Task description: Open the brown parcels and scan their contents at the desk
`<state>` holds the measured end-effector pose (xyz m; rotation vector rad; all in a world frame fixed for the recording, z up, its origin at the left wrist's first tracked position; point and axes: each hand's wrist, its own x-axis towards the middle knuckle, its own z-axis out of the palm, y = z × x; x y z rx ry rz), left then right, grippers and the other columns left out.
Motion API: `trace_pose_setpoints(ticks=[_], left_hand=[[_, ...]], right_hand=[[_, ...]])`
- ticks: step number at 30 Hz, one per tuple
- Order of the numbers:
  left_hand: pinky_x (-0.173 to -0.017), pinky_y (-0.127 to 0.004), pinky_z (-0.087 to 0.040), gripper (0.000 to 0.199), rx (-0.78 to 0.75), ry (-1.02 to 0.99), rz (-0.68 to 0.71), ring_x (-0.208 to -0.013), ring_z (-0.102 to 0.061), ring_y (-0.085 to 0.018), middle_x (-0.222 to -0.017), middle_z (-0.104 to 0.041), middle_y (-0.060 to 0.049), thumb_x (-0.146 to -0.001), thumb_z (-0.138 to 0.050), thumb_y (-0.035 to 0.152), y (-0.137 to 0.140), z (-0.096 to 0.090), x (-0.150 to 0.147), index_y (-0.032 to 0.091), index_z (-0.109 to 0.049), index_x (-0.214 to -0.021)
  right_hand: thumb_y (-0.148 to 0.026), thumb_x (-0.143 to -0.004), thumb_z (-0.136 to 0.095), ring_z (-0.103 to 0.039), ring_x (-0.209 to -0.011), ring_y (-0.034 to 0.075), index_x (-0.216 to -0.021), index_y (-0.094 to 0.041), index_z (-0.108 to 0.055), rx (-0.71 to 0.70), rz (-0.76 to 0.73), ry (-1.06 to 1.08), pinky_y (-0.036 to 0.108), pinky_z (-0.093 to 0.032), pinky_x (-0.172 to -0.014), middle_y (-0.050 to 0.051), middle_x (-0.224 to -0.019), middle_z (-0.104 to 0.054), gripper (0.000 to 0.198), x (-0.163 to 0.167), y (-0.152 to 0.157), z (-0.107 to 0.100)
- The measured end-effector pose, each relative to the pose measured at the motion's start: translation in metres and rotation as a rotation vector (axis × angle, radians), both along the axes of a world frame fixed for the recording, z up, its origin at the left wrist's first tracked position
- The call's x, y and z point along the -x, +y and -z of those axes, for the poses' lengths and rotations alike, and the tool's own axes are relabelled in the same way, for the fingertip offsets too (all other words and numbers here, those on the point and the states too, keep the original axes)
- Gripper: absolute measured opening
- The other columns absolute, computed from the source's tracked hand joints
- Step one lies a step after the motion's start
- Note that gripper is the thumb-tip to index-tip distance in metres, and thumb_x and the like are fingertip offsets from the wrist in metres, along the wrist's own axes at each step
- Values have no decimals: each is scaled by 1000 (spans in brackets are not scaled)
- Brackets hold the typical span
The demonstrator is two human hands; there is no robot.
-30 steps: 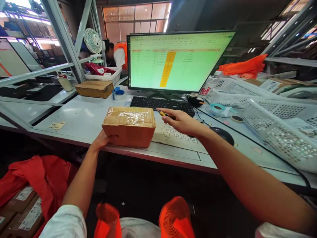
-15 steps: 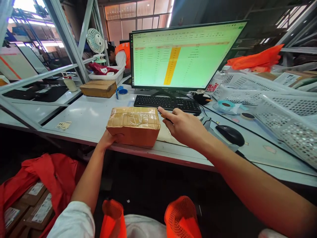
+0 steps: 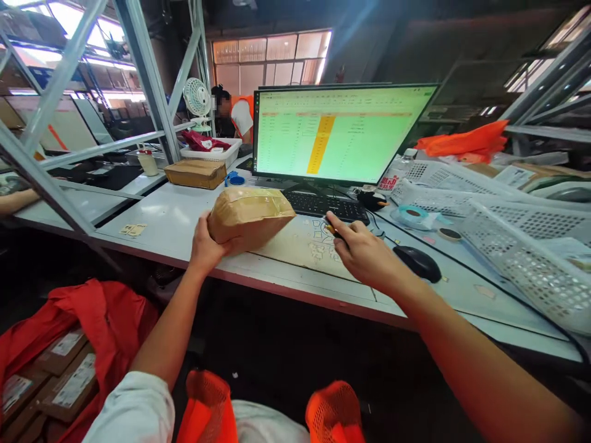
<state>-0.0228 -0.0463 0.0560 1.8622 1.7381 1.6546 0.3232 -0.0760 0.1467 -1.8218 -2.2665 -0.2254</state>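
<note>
My left hand [image 3: 209, 247] grips the left end of a brown cardboard box [image 3: 253, 224] wrapped in shiny clear tape. The box is tilted, its right end lifted off the desk near the front edge. Right of the box and apart from it, my right hand [image 3: 362, 252] is closed around a small yellow-and-black tool [image 3: 330, 228] that looks like a box cutter. Most of that tool is hidden by my fingers. Beneath my right hand lies a pale mat [image 3: 295, 246] with printed line drawings. Behind it is a black keyboard [image 3: 323, 205].
A monitor [image 3: 286, 141] stands at the back. Right of my hand are a black mouse [image 3: 418, 263], tape rolls [image 3: 410, 214] and white plastic baskets [image 3: 512, 246]. Another cardboard box [image 3: 196, 174] and a blue tape roll [image 3: 235, 179] lie back left. A co-worker [image 3: 242, 114] sits beyond.
My left hand has raised and tilted the box, turning its right end up. My right hand has drawn away from the box's right corner. The head view has shifted slightly upward.
</note>
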Motion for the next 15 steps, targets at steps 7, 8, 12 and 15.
trace_pose_setpoints(ticks=[7, 8, 12, 15], left_hand=[[-105, -52, -41, 75, 38, 855, -192, -121, -54, -40, -134, -59, -22, -79, -78, 21, -40, -80, -52, 11, -48, -147], [-103, -51, -41, 74, 62, 909, -178, -119, -55, -40, -132, -60, -22, -80, -75, 19, -41, -80, -58, 10, -48, -148], [-97, -50, -41, 72, 68, 969, -185, -115, -54, -40, -129, -61, -22, -81, -67, 14, -46, -68, -67, 8, -46, -150], [-95, -52, -41, 73, 64, 956, -185, -114, -54, -41, -128, -61, -23, -80, -65, 14, -52, -63, -66, 9, -47, -150]], right_hand=[[-30, -95, -55, -67, -118, 32, -158, -18, -49, -79, -225, 191, 44, -54, -102, 15, -135, -68, 64, 0, 9, -2], [-27, -95, -55, -69, -116, 31, -158, -19, -49, -61, -260, 214, 43, -54, -102, 14, -134, -70, 64, 9, 10, -1], [-20, -95, -53, -70, -117, 27, -161, -17, -45, 22, -331, 299, 39, -53, -103, 13, -136, -69, 66, 46, 16, 1], [-18, -96, -52, -69, -119, 26, -161, -15, -44, 48, -367, 307, 38, -52, -104, 14, -140, -67, 66, 66, 20, -7]])
